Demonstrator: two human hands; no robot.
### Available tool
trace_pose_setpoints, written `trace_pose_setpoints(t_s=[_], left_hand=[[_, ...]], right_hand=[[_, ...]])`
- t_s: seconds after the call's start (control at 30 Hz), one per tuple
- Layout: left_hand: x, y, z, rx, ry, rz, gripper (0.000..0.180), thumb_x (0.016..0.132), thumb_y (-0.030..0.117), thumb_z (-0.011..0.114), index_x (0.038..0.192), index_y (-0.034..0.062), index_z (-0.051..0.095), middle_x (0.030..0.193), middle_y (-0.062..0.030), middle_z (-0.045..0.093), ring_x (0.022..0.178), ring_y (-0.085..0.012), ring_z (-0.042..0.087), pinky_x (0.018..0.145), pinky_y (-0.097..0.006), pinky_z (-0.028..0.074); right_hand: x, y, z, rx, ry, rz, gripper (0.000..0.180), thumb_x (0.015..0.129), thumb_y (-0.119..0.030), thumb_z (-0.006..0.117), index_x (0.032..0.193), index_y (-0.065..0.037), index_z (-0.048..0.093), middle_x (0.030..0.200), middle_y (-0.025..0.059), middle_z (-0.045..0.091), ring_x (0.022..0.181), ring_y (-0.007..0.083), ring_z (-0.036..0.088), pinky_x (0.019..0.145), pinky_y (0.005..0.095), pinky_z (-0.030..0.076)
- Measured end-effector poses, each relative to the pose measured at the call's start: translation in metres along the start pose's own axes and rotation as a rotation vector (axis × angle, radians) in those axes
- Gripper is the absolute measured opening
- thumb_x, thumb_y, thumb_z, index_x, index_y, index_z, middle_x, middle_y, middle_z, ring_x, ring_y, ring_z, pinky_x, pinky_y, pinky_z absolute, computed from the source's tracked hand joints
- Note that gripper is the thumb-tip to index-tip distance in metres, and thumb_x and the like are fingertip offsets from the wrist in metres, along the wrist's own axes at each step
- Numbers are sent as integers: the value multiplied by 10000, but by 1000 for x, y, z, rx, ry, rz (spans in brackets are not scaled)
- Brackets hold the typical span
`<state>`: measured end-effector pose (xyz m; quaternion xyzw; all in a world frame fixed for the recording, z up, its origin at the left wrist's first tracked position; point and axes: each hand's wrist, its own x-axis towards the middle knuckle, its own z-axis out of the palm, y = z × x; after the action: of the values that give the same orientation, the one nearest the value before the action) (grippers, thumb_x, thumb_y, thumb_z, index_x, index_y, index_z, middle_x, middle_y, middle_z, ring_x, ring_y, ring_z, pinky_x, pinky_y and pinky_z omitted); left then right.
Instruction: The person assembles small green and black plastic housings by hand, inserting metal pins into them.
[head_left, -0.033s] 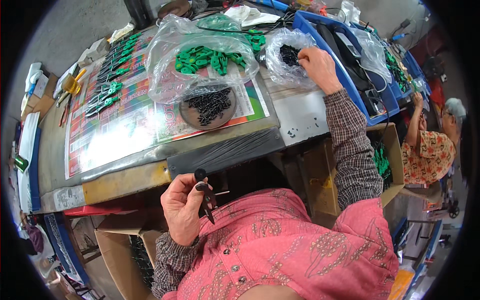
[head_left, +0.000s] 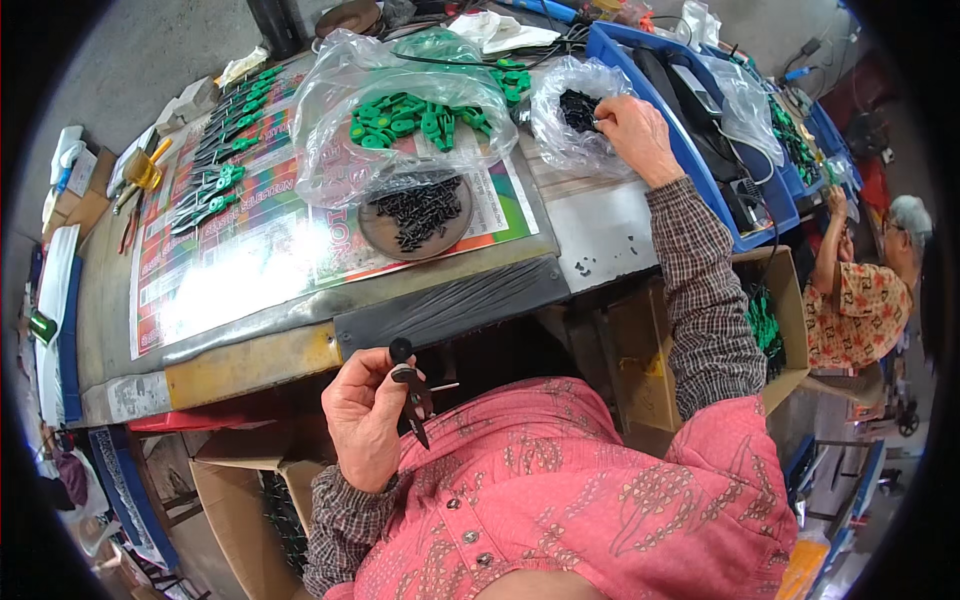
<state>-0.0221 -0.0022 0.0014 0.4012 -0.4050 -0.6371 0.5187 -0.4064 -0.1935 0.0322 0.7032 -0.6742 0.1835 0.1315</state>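
Above my lap, my left hand [head_left: 366,415] pinches a dark pointed part [head_left: 415,405] with round black ends. A thin metal pin sticks out of its side to the right. At the far right of the bench, my right hand [head_left: 640,135] reaches into a clear plastic bag [head_left: 555,135] of small black pieces [head_left: 580,108]. Its fingertips are closed among them, and what they grip is too small to make out. Left of that bag lies a larger clear bag [head_left: 330,150] with green and black clip-like parts [head_left: 400,120]. In front of it, a round dish [head_left: 375,235] holds many black screws [head_left: 420,210].
Rows of green-and-black tools [head_left: 225,140] lie on a printed sheet at the left. A blue bin [head_left: 690,150] with dark devices stands at the right. Cardboard boxes [head_left: 235,510] sit below the bench. Another person [head_left: 860,300] works at the far right.
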Motion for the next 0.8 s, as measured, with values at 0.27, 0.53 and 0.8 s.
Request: trace_pose_setpoints(t_s=[0.27,0.53,0.8], left_hand=[[2,0,1,5,-15,-20,181,904,98,597,1019,-38,565,856,-104,623,635,-123,580,507,-243,500],[3,-1,1,-5,-22,-35,185,900,95,601,1022,-39,566,859,-106,625,640,-119,579,507,-241,498],[1,1,4,13,-36,-45,180,899,90,600,1023,-37,568,852,-97,630,634,-107,578,511,-228,493]], right_hand=[[6,-2,6,32,-78,99,154,750,-167,680,836,-39,684,828,175,660,852,354,631,755,439,487],[7,5,10,155,-34,100,119,748,-158,674,807,-56,687,794,154,665,807,336,634,728,421,488],[0,12,1,471,49,231,136,763,-156,684,805,-27,683,730,99,666,606,199,632,596,323,489]])
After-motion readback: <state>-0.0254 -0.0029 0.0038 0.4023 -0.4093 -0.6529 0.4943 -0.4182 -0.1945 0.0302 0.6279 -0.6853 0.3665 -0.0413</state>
